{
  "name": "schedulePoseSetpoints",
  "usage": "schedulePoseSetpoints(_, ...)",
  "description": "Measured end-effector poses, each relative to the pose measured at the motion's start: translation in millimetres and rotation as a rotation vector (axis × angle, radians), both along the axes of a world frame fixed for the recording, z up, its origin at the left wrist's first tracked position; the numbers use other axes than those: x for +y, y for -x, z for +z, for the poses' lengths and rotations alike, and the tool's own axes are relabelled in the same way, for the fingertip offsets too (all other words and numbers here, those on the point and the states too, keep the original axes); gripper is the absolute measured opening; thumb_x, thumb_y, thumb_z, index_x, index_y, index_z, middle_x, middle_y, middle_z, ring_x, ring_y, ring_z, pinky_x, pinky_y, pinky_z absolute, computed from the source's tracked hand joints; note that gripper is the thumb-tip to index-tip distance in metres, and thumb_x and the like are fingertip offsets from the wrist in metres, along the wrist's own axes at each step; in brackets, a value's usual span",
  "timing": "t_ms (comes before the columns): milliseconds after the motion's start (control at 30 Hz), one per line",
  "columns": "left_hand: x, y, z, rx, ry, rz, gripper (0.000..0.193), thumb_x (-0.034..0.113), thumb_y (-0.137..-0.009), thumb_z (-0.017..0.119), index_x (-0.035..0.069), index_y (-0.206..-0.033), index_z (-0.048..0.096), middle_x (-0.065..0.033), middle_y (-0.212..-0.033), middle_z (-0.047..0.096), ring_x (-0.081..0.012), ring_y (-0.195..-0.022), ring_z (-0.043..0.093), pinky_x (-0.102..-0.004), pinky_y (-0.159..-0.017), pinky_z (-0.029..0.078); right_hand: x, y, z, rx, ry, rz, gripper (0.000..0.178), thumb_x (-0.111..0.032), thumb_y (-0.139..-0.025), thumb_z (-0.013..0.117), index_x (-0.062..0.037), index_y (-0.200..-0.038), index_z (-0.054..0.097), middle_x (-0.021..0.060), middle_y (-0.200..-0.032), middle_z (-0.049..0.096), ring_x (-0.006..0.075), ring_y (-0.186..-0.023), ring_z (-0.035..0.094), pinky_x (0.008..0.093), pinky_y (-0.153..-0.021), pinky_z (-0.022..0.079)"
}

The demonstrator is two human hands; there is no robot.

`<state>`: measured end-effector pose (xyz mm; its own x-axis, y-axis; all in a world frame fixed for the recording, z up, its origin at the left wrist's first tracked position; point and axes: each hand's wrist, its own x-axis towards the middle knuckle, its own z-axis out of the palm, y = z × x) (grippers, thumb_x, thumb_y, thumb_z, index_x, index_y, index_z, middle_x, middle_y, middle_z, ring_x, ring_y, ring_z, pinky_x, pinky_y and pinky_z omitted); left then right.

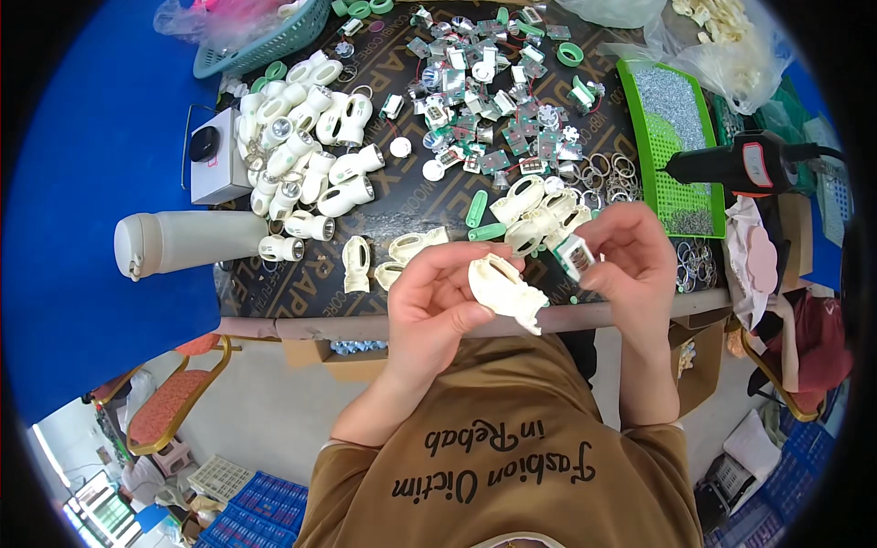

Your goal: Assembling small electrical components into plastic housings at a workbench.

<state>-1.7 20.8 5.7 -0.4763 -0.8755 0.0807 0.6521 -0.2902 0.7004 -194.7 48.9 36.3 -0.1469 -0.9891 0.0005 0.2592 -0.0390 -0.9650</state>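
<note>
In my left hand (pixel 429 297) is a cream plastic flashlight shell (pixel 502 290), pinched between thumb and fingers with its hollow side partly showing. My right hand (pixel 637 265) grips a small white and green circuit module (pixel 575 258) by its edge, just right of the shell and apart from it. Beyond both hands lies a cluster of empty cream shells (pixel 534 215) on the dark printed table (pixel 429 205). More shell halves (pixel 357 263) rest left of my left hand. Two green oval plastic pieces (pixel 477 208) lie beside the cluster.
Finished-looking small flashlights (pixel 311 151) are heaped at the left, near a white bottle (pixel 187 243) lying on its side. Loose circuit modules (pixel 493 100) cover the far middle. At right, a black power screwdriver (pixel 731 164) lies across a green tray (pixel 639 137) of small metal parts. Metal rings (pixel 618 169) lie beside it.
</note>
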Motion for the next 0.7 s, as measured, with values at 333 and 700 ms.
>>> schedulePoseSetpoints(333, 8.1, 2.7, 5.7, -0.127, 0.105, 0.079, 0.039, -0.010, -0.077, 0.060, -0.003, -0.112, 0.044, -0.0235, -0.119, 0.048, -0.0275, -0.107, 0.054, -0.0363, -0.089, 0.049, 1.8, -20.9, 14.4, 0.426, 0.189, 0.043, 0.015, 0.004, -0.069, 0.067, -0.0012, -0.080, 0.060, 0.0087, -0.083, 0.060, 0.0132, -0.067, 0.057, 0.0237, -0.058, 0.044)
schedulePoseSetpoints(700, 9.1, 3.1, 8.8, -0.134, 0.204, 0.124, 0.042, -0.013, -0.074, 0.061, -0.002, -0.111, 0.045, -0.0257, -0.119, 0.047, -0.0285, -0.107, 0.055, -0.0351, -0.087, 0.051, -3.3, -16.2, 16.6, 0.594, 0.351, 0.073, 0.016, -0.001, -0.066, 0.070, -0.0067, -0.078, 0.062, 0.0047, -0.080, 0.063, 0.0185, -0.072, 0.059, 0.0345, -0.079, 0.037)
